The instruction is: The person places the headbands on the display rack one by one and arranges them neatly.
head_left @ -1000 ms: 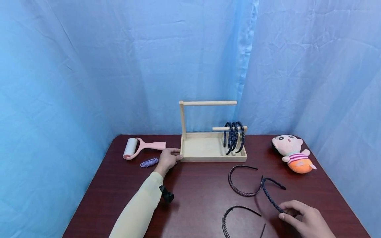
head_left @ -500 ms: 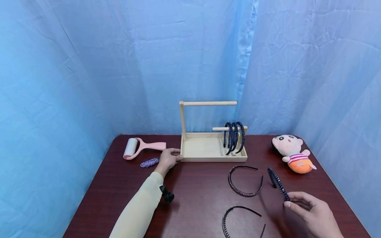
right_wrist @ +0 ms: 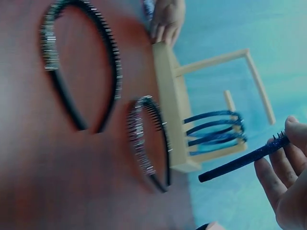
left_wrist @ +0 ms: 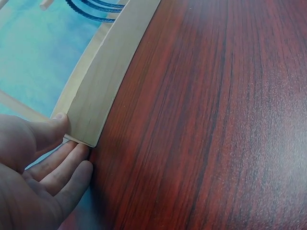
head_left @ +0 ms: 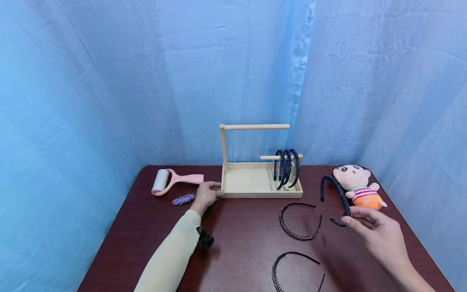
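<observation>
My right hand (head_left: 383, 235) pinches a dark blue toothed headband (head_left: 339, 190) between thumb and fingers, raised above the table in front of the doll. In the right wrist view one end of that headband (right_wrist: 244, 160) points toward the rack. With thumb and fingers, my left hand (head_left: 206, 196) grips the near left corner of a pale wooden rack (head_left: 262, 195). Several dark blue headbands (head_left: 286, 168) hang on the rack's lower bar. On the table lie two dark, glittery headbands, a farther one (head_left: 292, 233) and a nearer one (head_left: 275, 273).
A pink-handled lint roller (head_left: 178, 178) and a bundle of purple cord (head_left: 183, 199) lie left of the rack. On the right is a plush doll (head_left: 359, 188). Blue curtains (head_left: 204, 81) surround the dark red table (head_left: 240, 243). The rack's upper bar (head_left: 257, 127) holds nothing.
My right hand has lifted the dark blue headband off the table area beside the farther glittery one and carried it up and forward, turning it. The left hand stays at the rack's corner.
</observation>
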`<action>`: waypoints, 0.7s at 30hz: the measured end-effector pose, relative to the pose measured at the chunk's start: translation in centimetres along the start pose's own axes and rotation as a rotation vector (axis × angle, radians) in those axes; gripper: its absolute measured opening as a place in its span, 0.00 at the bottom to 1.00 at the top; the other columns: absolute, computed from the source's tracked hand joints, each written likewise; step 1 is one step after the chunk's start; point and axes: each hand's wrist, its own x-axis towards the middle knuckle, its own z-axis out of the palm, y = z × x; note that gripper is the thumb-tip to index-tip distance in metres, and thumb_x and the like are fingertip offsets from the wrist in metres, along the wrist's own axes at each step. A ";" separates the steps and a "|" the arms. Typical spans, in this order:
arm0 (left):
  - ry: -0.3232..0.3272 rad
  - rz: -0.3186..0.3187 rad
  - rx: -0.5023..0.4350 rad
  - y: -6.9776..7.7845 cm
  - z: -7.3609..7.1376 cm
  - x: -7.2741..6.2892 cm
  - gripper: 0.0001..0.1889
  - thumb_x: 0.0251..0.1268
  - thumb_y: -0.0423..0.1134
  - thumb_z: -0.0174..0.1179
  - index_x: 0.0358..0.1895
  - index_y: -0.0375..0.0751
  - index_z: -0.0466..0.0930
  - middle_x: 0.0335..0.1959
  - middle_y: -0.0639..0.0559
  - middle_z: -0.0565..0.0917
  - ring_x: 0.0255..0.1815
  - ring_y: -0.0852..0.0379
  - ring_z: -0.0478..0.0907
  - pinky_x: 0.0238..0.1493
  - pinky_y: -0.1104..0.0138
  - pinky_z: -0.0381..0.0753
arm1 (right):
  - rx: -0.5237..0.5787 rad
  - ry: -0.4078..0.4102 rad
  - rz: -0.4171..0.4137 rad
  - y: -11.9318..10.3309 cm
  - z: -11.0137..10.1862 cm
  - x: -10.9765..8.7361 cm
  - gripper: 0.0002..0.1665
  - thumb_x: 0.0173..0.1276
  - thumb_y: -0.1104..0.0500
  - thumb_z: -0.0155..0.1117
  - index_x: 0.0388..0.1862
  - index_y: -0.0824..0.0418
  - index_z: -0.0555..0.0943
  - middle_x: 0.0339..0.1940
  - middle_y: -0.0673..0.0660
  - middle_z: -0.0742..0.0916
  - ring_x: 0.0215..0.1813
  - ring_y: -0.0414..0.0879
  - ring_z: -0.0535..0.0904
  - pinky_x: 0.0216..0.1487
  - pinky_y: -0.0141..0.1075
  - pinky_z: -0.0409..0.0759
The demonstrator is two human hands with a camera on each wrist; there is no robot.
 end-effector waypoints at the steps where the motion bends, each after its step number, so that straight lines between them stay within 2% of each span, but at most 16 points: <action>1: 0.000 -0.002 0.000 0.0 0.0 0.1 0.19 0.70 0.34 0.67 0.62 0.38 0.83 0.52 0.41 0.88 0.48 0.50 0.87 0.50 0.56 0.87 | 0.014 0.009 -0.014 -0.4 0.1 0.5 0.19 0.63 0.62 0.78 0.51 0.68 0.85 0.35 0.34 0.89 0.40 0.24 0.86 0.39 0.19 0.81; 10: -0.003 0.003 0.002 0.2 0.0 0.3 0.19 0.69 0.33 0.67 0.62 0.38 0.83 0.52 0.41 0.88 0.45 0.50 0.87 0.49 0.54 0.87 | 0.065 0.035 -0.107 -4.2 0.5 5.5 0.16 0.65 0.61 0.77 0.50 0.64 0.87 0.37 0.33 0.89 0.41 0.24 0.86 0.35 0.20 0.81; 15: -0.003 -0.011 0.008 0.3 0.0 0.3 0.19 0.69 0.33 0.68 0.62 0.38 0.83 0.52 0.41 0.88 0.45 0.51 0.87 0.48 0.55 0.87 | 0.117 0.045 -0.107 -6.2 1.0 7.9 0.19 0.66 0.59 0.76 0.54 0.62 0.86 0.37 0.36 0.90 0.36 0.28 0.86 0.27 0.24 0.79; 18: -0.003 -0.017 0.011 0.3 0.0 0.3 0.19 0.69 0.33 0.68 0.61 0.38 0.84 0.52 0.41 0.88 0.45 0.50 0.87 0.47 0.55 0.87 | 0.196 0.048 -0.089 -7.2 1.5 9.4 0.20 0.66 0.60 0.76 0.55 0.65 0.85 0.36 0.37 0.90 0.36 0.31 0.87 0.29 0.24 0.80; 21: -0.003 -0.016 0.013 0.3 -0.1 0.2 0.19 0.68 0.33 0.68 0.61 0.38 0.84 0.52 0.41 0.88 0.46 0.49 0.87 0.46 0.56 0.87 | 0.232 0.061 -0.103 -7.9 2.2 10.9 0.20 0.66 0.60 0.76 0.54 0.66 0.85 0.36 0.38 0.90 0.39 0.31 0.87 0.35 0.22 0.81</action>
